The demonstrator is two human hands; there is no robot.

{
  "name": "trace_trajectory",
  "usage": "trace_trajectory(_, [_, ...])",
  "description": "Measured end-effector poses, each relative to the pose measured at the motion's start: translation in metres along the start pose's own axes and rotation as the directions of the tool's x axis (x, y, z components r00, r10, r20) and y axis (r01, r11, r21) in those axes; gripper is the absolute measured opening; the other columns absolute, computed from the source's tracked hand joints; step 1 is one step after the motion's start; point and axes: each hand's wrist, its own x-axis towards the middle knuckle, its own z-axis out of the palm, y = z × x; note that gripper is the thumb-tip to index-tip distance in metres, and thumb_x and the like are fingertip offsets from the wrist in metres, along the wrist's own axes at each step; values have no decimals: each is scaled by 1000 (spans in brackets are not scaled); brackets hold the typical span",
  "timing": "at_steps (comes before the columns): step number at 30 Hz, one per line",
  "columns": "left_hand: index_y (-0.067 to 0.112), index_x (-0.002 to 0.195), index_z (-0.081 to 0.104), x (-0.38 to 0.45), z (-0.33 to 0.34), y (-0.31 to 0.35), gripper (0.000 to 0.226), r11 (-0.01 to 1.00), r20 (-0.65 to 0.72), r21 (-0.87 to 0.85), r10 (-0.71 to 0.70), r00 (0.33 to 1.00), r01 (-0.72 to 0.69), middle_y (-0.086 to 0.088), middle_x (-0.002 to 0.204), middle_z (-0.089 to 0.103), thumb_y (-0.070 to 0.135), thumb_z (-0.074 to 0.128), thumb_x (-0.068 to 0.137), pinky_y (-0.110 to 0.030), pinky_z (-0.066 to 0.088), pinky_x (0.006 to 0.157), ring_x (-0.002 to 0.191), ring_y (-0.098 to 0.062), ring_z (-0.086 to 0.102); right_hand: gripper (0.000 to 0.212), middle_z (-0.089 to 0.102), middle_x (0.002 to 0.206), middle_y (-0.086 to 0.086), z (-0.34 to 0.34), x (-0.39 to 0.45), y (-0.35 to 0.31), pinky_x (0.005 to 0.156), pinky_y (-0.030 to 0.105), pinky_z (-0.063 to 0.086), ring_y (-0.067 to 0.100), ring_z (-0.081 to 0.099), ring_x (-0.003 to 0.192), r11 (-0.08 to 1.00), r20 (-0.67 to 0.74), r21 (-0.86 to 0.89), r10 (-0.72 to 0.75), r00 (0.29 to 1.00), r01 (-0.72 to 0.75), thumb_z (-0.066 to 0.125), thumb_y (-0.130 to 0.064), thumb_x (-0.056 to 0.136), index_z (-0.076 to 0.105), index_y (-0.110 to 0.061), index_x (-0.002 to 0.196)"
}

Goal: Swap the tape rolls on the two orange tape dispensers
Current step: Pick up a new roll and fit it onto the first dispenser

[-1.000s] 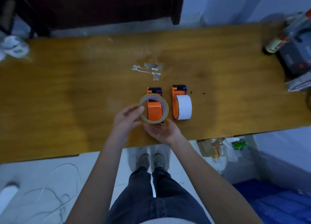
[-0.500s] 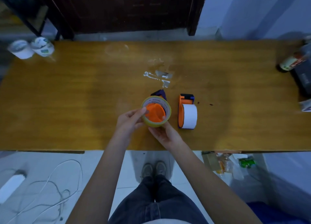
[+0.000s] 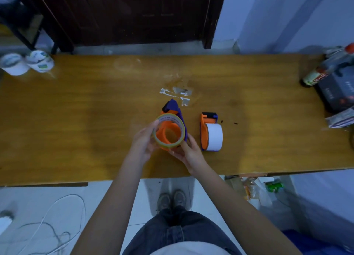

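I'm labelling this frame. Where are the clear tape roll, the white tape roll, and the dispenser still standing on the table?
clear tape roll [image 3: 160,144]: head view, its near-left rim.
white tape roll [image 3: 214,136]: head view, its broad outer face.
standing orange dispenser [image 3: 204,133]: head view, its orange side plate left of the roll.

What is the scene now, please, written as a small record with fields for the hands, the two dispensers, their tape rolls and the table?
left hand: grips the yellowish tape roll at its left rim
right hand: holds the tilted orange dispenser from below
tilted dispenser: raised, yellowish roll around its orange hub
second orange dispenser: on the table, untouched
white tape roll: mounted on the second dispenser
wooden table: tape scraps behind the dispensers
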Motion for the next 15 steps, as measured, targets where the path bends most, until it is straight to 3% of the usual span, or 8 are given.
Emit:
trace_trajectory(3, [15, 99, 62, 3, -6, 1, 23, 997, 59, -7, -78, 995, 78, -6, 91, 65, 31, 66, 82, -37, 51, 73, 81, -20, 61, 47, 57, 130, 10, 0, -4, 0, 87, 44, 56, 24, 67, 101, 999, 32, -41, 19, 999, -17, 57, -19, 92, 43, -21, 137])
trace_trajectory(6, [12, 119, 56, 4, -12, -3, 47, 994, 103, -32, -103, 989, 107, -6, 100, 64, 34, 66, 79, -33, 51, 72, 90, -19, 61, 48, 55, 132, 10, -3, -4, -2, 87, 48, 55, 31, 61, 112, 997, 41, -58, 60, 997, -58, 61, -20, 90, 44, -23, 135])
trace_trajectory(9, [11, 127, 55, 0, -17, -7, 65, 989, 162, -66, -123, 979, 135, -9, 109, 64, 40, 69, 71, -34, 51, 75, 99, -21, 59, 49, 51, 132, 14, -4, -4, -11, 80, 46, 56, 34, 54, 118, 992, 99, 41, 112, 989, -116, 59, -9, 88, 43, -19, 133])
trace_trajectory(11, [9, 124, 57, 0, -20, -9, 62, 987, 201, -80, -120, 972, 138, -10, 108, 63, 41, 68, 71, -36, 51, 79, 99, -22, 59, 54, 50, 130, 15, -4, -7, -20, 79, 47, 56, 33, 53, 116, 985, 142, 87, 133, 981, -146, 54, -8, 85, 39, -16, 135])
trace_trajectory(13, [11, 111, 62, -2, -23, -8, 43, 987, 235, -80, -115, 965, 137, -9, 100, 65, 38, 63, 77, -38, 50, 83, 95, -22, 59, 55, 51, 131, 16, -4, -9, -27, 86, 53, 52, 33, 53, 117, 984, 174, 67, 149, 973, -163, 54, -22, 83, 42, -13, 136])
trace_trajectory(15, [12, 105, 64, -3, -26, -7, 33, 986, 241, -81, -122, 963, 145, -9, 97, 67, 35, 62, 81, -38, 50, 85, 93, -22, 60, 49, 51, 131, 15, -1, -9, -31, 86, 52, 54, 31, 53, 117, 986, 118, -39, 166, 979, -163, 55, -34, 88, 48, -13, 131])
